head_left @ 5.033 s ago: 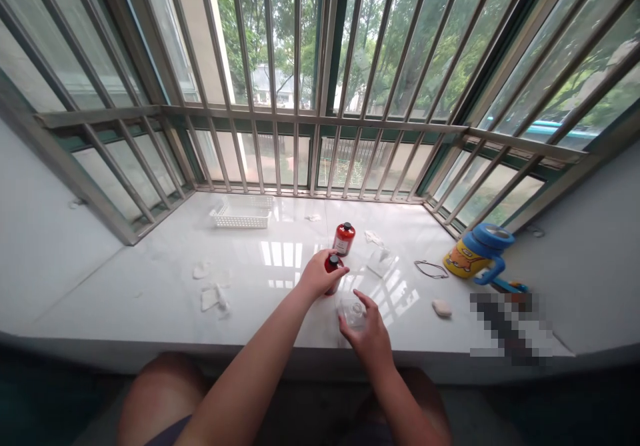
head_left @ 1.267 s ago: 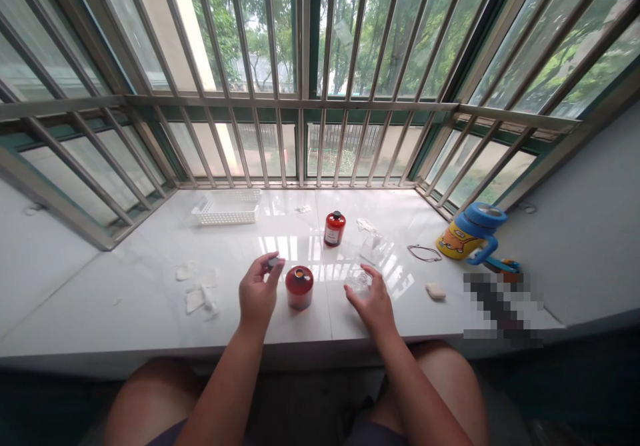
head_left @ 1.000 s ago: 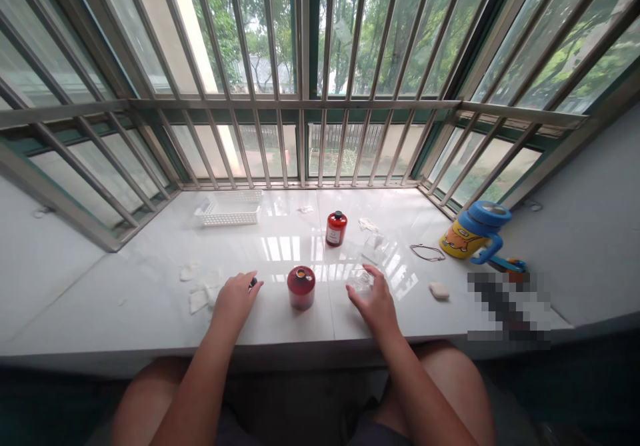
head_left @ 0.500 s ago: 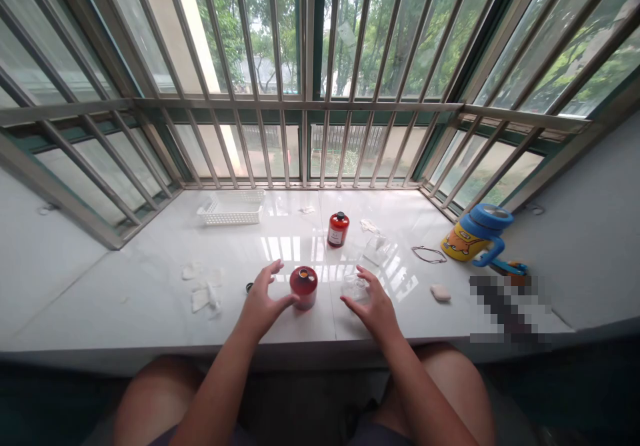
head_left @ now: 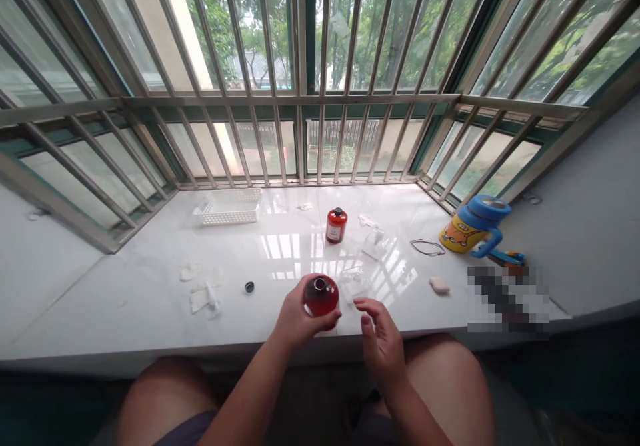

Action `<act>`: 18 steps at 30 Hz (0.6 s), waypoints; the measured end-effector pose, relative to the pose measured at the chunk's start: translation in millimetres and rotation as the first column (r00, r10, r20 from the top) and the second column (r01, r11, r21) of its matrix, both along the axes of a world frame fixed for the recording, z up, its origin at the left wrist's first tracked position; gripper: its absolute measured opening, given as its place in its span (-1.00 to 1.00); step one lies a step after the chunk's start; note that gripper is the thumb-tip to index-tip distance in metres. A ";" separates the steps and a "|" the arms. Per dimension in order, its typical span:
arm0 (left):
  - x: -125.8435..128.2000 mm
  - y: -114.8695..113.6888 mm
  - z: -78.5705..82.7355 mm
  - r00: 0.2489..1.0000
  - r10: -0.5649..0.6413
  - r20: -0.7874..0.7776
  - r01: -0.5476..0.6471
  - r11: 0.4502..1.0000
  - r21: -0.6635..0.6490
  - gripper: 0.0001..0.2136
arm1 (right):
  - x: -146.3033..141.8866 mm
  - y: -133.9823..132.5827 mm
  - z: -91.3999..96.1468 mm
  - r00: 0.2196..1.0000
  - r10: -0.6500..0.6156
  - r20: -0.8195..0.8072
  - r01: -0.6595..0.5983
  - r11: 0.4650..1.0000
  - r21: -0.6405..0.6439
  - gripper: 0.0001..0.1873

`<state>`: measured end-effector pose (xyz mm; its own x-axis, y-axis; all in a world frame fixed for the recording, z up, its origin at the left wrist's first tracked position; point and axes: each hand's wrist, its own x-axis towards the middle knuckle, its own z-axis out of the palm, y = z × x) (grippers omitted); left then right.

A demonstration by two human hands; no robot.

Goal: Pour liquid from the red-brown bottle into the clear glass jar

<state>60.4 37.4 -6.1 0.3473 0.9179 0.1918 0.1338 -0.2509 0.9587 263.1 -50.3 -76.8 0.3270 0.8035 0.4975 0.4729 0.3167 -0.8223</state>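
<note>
Left hand (head_left: 299, 314) gripping uncapped, tilted red bottle (head_left: 321, 297); right hand (head_left: 381, 341) open, holding nothing.
Left of the bottle: black cap (head_left: 249, 287) lying on white sill (head_left: 125, 306). Just right of it: clear plastic container (head_left: 354, 283), right hand's fingers near, not gripping. Behind it: second red bottle (head_left: 337, 226), capped, upright.

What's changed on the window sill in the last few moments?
The left hand has picked up the uncapped red bottle and tilted it. Its black cap lies on the sill, let go. The right hand has drawn back from the clear container. The other red bottle and white basket stayed put.
</note>
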 end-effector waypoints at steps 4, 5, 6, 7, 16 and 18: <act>19.4 -20.2 17.5 0.989 -0.125 0.074 0.128 0.991 -0.028 -0.36 | -15.7 -19.0 8.0 0.997 0.043 0.060 -0.044 0.999 0.002 -0.48; 25.1 -24.8 19.0 0.985 -0.148 0.087 0.153 0.987 -0.044 -0.35 | -16.6 -20.3 9.2 0.996 0.062 0.069 -0.061 0.998 -0.016 -0.34; 30.7 -29.1 18.8 0.980 -0.172 0.096 0.178 0.982 -0.063 -0.33 | -16.4 -20.8 9.9 0.995 0.069 0.065 -0.067 0.997 -0.035 -0.23; 35.9 -33.0 17.1 0.976 -0.194 0.100 0.203 0.976 -0.079 -0.31 | -15.0 -20.8 9.7 0.996 0.065 0.054 -0.062 0.997 -0.051 -0.18; 47.5 -22.7 -16.0 0.964 -0.260 0.047 0.261 0.965 -0.021 -0.29 | 16.9 -23.3 0.7 0.981 -0.191 -0.031 0.178 0.957 -0.231 -0.13; 49.7 -8.8 -18.5 0.989 -0.127 -0.071 0.128 0.992 0.013 -0.35 | 22.5 -20.9 4.6 0.949 -0.306 -0.079 0.280 0.931 -0.236 -0.10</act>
